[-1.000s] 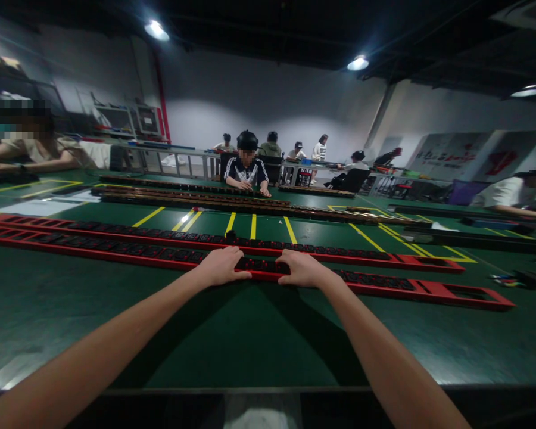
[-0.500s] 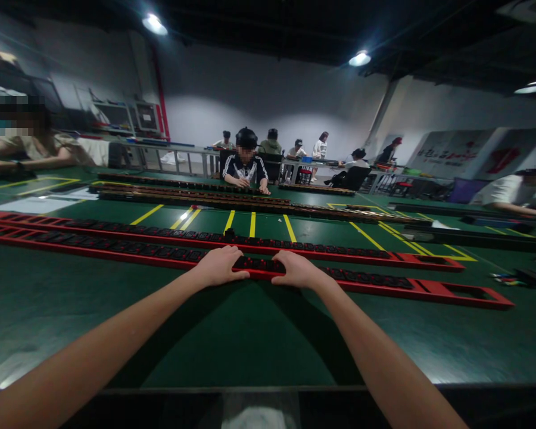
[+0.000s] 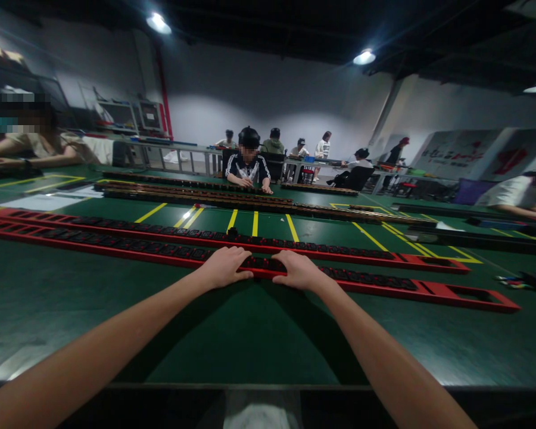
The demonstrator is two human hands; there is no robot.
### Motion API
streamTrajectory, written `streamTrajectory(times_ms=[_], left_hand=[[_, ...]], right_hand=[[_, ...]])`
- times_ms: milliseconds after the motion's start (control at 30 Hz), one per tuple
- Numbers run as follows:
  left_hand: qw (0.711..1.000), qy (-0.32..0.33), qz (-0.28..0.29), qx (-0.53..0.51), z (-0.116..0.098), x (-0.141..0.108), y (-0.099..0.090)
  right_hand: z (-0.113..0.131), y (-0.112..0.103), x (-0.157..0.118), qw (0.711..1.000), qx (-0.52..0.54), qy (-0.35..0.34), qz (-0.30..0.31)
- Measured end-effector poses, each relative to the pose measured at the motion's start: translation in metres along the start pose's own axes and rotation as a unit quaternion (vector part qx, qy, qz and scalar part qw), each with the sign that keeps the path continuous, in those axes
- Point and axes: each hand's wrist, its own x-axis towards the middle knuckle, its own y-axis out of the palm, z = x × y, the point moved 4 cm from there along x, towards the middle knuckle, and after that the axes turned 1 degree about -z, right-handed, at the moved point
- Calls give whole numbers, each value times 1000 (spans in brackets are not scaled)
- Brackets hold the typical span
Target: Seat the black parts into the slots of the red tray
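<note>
My left hand (image 3: 226,266) lies over the nearer red rail (image 3: 438,290), fingers across its top and thumb against its near side. A short way to the right, my right hand (image 3: 296,270) grips the same long rail in a like manner. Between the two hands a small stretch of black square pieces (image 3: 261,262) shows. More black squares (image 3: 370,279) sit in a row along the rail. Just behind runs a second red rail (image 3: 415,260) with a similar row, and a small black part (image 3: 233,233) stands up from it. My fingertips are partly hidden.
Dark long rails (image 3: 196,195) lie across the green table (image 3: 250,339), which bears yellow tape lines. A person (image 3: 248,164) works opposite; others sit at left and right. White sheets (image 3: 40,202) lie at left, coloured wires (image 3: 509,281) at right.
My hands have come slightly closer together along the nearer rail, still gripping it. The whole view has shifted a little. The rails appear to stay in place.
</note>
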Motion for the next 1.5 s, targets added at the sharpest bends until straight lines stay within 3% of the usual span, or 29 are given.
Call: streamTrajectory(times_ms=[500, 767, 1000, 1500], left_hand=[[999, -12, 2, 35, 17, 1, 1], [999, -21, -7, 32, 7, 1, 0], [998, -63, 14, 26, 13, 0, -1], [998, -60, 15, 19, 13, 1, 0]], right_hand=[[30, 9, 7, 997, -30, 0, -67], [28, 9, 8, 997, -21, 2, -68], [28, 9, 8, 998, -12, 5, -68], [27, 9, 9, 998, -9, 4, -59]])
